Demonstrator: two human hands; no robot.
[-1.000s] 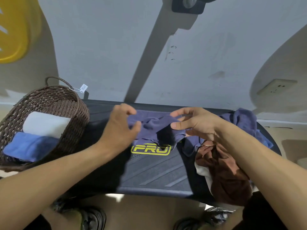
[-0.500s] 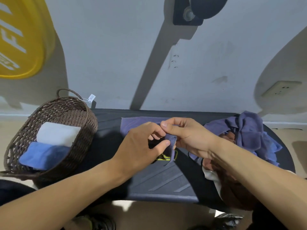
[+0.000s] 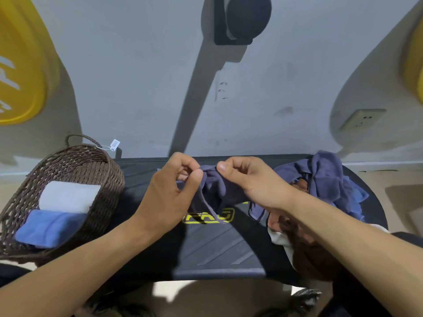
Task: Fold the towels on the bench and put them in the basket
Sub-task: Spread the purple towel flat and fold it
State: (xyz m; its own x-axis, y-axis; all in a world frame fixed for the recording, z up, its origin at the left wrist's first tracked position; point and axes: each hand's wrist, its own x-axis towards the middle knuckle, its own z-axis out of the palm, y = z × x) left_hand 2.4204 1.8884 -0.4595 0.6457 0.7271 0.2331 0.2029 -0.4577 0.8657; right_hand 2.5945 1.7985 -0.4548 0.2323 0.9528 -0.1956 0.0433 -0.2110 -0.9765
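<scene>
A purple towel (image 3: 215, 191) hangs bunched over the middle of the black bench (image 3: 217, 248). My left hand (image 3: 169, 195) pinches its upper edge between thumb and fingers. Just to the right, my right hand (image 3: 249, 181) pinches the same edge. The brown wicker basket (image 3: 107, 179) stands on the bench's left end and holds a folded white towel (image 3: 68, 196) and a folded blue towel (image 3: 48, 227). A heap of loose towels lies at the right end: purple-blue ones (image 3: 327, 179) on top, a brown one (image 3: 306, 252) and a white one (image 3: 280, 239) partly under my right forearm.
The bench stands against a grey wall. Yellow discs hang at the far left (image 3: 20, 65) and far right (image 3: 415, 56). A black round fixture (image 3: 242, 17) is mounted high in the middle, and a wall socket (image 3: 361, 117) sits at the right. Shoes show below the bench's front edge.
Both hands have lifted the purple towel's edge up and toward the wall, and the towel now hangs bunched between them. The camera has tilted up a little.
</scene>
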